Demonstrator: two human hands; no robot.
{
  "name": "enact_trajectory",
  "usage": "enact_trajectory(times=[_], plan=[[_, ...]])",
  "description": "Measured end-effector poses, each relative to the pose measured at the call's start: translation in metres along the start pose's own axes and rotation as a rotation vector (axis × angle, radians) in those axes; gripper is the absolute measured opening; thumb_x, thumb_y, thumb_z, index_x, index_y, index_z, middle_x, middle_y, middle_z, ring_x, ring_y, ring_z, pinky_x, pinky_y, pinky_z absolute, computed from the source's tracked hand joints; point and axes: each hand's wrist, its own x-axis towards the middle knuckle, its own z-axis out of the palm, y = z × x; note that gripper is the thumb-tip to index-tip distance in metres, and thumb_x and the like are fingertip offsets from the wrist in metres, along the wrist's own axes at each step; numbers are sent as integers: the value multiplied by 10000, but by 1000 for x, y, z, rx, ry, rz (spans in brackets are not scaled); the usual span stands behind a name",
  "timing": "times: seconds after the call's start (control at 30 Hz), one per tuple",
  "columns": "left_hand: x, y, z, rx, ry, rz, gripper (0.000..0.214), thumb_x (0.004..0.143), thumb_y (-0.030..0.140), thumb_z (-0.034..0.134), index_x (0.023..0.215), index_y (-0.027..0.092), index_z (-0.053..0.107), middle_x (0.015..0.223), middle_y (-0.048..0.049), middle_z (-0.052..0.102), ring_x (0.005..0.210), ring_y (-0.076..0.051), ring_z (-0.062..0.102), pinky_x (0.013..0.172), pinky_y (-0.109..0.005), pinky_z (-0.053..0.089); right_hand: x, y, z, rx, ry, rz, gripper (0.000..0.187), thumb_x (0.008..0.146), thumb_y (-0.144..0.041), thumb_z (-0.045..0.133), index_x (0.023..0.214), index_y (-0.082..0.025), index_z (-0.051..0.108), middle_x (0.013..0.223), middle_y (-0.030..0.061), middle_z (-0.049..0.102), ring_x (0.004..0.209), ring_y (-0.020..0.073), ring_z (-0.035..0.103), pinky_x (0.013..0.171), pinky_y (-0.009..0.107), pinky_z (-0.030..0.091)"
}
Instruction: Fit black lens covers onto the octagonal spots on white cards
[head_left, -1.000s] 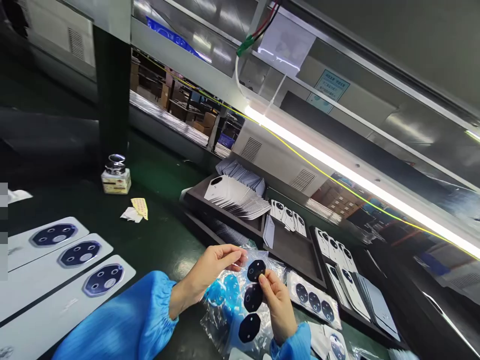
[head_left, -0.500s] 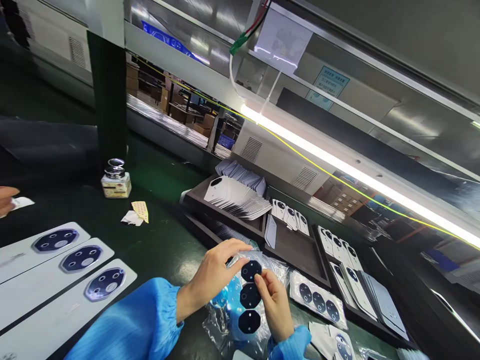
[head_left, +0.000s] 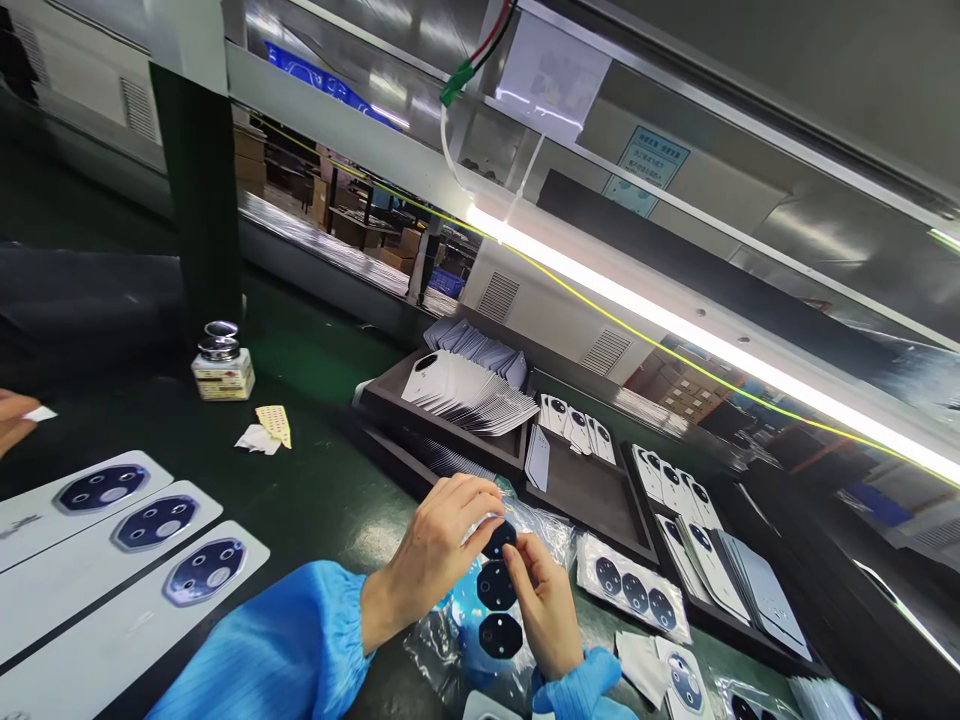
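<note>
My left hand (head_left: pixel 442 530) is closed at the upper left edge of a dark, rounded camera lens cover (head_left: pixel 498 541), thumb and fingertips pinched together there. On that cover's right edge my right hand (head_left: pixel 544 600) pinches with thumb and forefinger. Below it, in a column, lie two similar dark covers (head_left: pixel 500 635) with small holes and rings. They rest on clear and blue plastic film (head_left: pixel 469 610) with a glossy, crumpled edge. Whatever thin film may be between my left fingertips is too small to make out.
Three large pale phone-back panels (head_left: pixel 112 600) lie at left. Behind them stand a metal-topped bottle (head_left: pixel 223 365) and paper scraps (head_left: pixel 266 432). Black trays (head_left: pixel 592 500) of phone backs line the right, beside a bagged lens set (head_left: pixel 634 590). Another person's hand (head_left: pixel 15 415) holds a white scrap.
My left hand has tipped over the top cover, its thumb and fingers now closer together and hiding more of it. My right hand keeps its pinch. The view has shifted slightly.
</note>
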Motion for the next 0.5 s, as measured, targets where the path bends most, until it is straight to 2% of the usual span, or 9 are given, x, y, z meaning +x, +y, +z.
enact_trajectory(times=[0.23,0.5], plan=[[7,-3,-5,-7,-40,-11,122,949,158,476,888,197,573,916,-16,671,870,-168,623,771,-307,455,0,-3,-3,-16,3,-6,333,842,-514,439,668,-231,436,564,-41,374,506,131,369,493,254,329],[10,-5,-9,35,-72,38,162,958,155,446,855,188,567,913,-35,640,886,-186,591,791,-327,430,2,-4,-2,-22,-7,-7,320,841,-494,436,726,-205,510,601,-20,429,530,134,393,498,254,330]])
